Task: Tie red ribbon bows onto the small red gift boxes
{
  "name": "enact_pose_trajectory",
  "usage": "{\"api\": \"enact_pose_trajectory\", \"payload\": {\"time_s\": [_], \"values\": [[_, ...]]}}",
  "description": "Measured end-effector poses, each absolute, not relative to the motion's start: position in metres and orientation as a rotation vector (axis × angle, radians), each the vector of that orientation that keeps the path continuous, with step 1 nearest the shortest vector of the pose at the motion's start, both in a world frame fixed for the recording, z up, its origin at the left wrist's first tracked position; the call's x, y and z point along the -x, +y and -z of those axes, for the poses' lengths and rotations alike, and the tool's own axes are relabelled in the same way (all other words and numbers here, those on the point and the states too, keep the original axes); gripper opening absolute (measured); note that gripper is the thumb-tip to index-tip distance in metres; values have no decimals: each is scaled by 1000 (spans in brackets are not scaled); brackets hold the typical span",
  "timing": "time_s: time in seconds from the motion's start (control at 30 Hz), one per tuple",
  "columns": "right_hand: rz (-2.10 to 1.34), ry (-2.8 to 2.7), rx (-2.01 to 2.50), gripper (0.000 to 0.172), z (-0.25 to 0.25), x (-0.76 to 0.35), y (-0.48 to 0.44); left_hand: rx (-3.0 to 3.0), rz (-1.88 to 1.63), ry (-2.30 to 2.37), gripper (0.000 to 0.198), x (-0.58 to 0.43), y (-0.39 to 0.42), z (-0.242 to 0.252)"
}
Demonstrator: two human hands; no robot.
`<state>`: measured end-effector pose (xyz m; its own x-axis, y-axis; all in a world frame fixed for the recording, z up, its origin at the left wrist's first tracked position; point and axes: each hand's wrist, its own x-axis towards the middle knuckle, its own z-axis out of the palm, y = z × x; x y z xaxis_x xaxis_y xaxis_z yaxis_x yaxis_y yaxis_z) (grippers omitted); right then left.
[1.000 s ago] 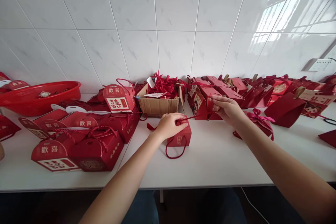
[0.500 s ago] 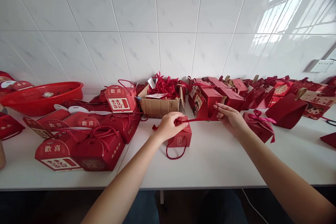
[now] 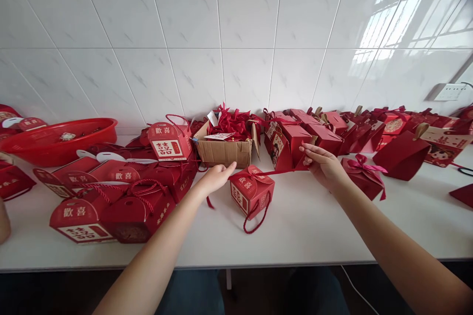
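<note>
A small red gift box (image 3: 252, 191) with a red cord handle stands on the white table (image 3: 303, 226) in front of me. A thin red ribbon (image 3: 281, 172) runs taut across its top. My left hand (image 3: 216, 177) pinches the ribbon's left end just left of the box. My right hand (image 3: 320, 163) pinches the ribbon's right end, beside other red boxes.
A cardboard box (image 3: 224, 150) full of red ribbons sits behind the small box. Several red handled boxes (image 3: 121, 197) lie at the left, with a red basin (image 3: 55, 140) beyond. More red gift boxes (image 3: 369, 142) line the tiled wall at the right.
My left hand has come off the box top and moved left along the ribbon. The box has turned, now showing its front label. My right hand has hardly moved.
</note>
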<state>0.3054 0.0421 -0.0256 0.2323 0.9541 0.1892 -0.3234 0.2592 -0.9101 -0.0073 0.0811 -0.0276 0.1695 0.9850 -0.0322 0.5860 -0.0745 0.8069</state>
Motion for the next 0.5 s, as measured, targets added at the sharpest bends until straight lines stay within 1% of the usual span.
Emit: {"api": "enact_pose_trajectory", "payload": {"time_s": [0.1,0.2,0.27,0.37,0.4,0.5], "values": [[-1010,-990,931,31,28,-305,42,-1711,-653,1418,58,10,74,13],[-941,-1096,1024,31,28,-296,39,-1681,-591,1256,54,7,62,-2],[-823,-1301,1098,39,26,-283,35,-1654,-574,1161,47,2,54,-8],[-560,-1878,1126,60,22,-253,31,-1607,-597,1100,39,-3,47,-11],[-494,-2021,1107,63,22,-242,32,-1594,-614,1098,38,-4,46,-11],[-372,-2218,1039,70,24,-212,37,-1571,-673,1103,34,-5,44,-7]]}}
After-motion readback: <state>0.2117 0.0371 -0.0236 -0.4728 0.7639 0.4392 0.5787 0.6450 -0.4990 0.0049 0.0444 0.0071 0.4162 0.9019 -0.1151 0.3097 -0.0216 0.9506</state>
